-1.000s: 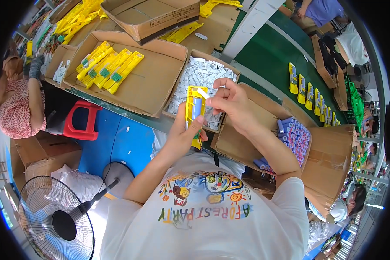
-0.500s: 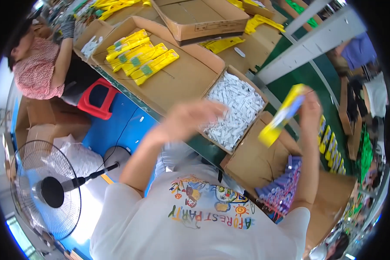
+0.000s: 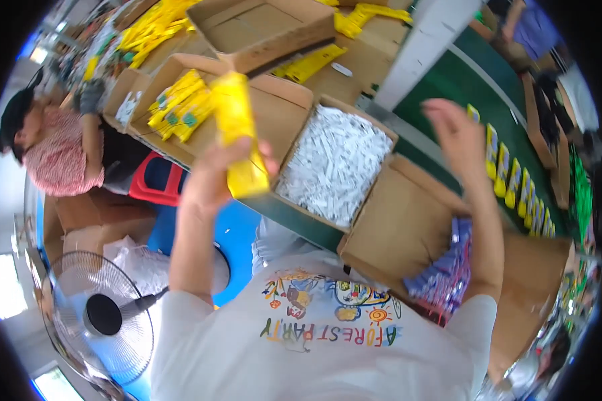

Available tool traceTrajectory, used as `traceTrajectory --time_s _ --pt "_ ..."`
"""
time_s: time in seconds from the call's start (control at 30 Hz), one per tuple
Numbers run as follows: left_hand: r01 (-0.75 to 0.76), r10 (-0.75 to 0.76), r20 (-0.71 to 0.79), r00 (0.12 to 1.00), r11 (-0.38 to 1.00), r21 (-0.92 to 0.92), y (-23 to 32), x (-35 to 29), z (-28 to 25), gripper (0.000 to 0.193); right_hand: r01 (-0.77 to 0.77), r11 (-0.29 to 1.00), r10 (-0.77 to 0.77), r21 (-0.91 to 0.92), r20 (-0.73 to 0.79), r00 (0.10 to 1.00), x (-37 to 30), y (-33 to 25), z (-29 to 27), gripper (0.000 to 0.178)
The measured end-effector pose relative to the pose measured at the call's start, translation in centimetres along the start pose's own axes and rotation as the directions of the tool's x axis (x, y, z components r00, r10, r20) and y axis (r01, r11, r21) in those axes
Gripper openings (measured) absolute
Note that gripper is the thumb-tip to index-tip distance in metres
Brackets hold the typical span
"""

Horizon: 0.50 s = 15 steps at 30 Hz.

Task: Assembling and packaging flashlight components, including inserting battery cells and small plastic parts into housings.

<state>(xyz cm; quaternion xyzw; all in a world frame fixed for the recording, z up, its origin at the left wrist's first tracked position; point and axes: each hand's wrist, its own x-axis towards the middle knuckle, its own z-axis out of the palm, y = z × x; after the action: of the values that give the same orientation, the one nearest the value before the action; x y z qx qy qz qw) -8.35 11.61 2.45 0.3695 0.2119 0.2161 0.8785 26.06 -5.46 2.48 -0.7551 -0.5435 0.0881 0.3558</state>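
Note:
My left hand [image 3: 211,170] is closed around a long yellow plastic casing [image 3: 235,110], blurred by motion, and raises it over the edge of the worktable. Behind it, several yellow casings with green boards and thin wires [image 3: 184,103] lie in a shallow cardboard box [image 3: 271,110]. My right hand [image 3: 453,130] is empty, its fingers apart, above the green conveyor belt [image 3: 448,83]. A row of yellow casings with blue parts [image 3: 513,180] stands on the belt near that hand. Between my hands is a box full of small white plastic parts [image 3: 334,164].
Close to my right arm, a cardboard box [image 3: 398,214] holds purple-blue strips [image 3: 445,267]. A grey metal post [image 3: 421,53] rises beside the belt. On the left are a co-worker [image 3: 60,150], a red stool [image 3: 157,180] and a standing fan [image 3: 104,314].
My right hand held a yellow casing and is now empty, farther from me. My left hand moved left from above the white parts and now grips a yellow casing. The view has shifted.

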Motion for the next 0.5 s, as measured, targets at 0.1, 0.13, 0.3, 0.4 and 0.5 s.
traceTrajectory --time_s 0.1,0.13,0.3,0.4,0.5 --pt "0.079 -0.075 -0.047 0.996 0.993 0.083 -5.8 -1.2 6.3 0.050 0.370 0.924 -0.383 0.098 0.210 0.900 -4.7 -10.9 4.1 0.028" --pt "0.113 -0.114 -0.023 0.993 0.993 -0.046 -6.1 -1.1 6.7 0.053 0.687 0.726 -0.676 0.008 0.187 0.713 -5.4 -10.7 4.7 0.025" --pt "0.216 -0.214 0.033 0.976 0.955 -0.205 -9.3 -1.1 6.7 0.061 0.626 0.680 -0.720 0.382 0.184 0.669 -7.4 -8.9 4.9 0.015" --pt "0.027 -0.025 -0.053 0.998 0.999 0.039 -9.6 -2.3 8.7 0.056 -0.194 0.538 -0.109 0.820 0.296 0.949 -8.8 -10.8 4.9 0.007" --pt "-0.199 0.170 0.130 0.977 0.944 0.264 -11.7 -2.1 7.6 0.057 -0.289 0.641 0.160 0.711 0.244 0.956 -9.2 -11.4 5.0 0.008"
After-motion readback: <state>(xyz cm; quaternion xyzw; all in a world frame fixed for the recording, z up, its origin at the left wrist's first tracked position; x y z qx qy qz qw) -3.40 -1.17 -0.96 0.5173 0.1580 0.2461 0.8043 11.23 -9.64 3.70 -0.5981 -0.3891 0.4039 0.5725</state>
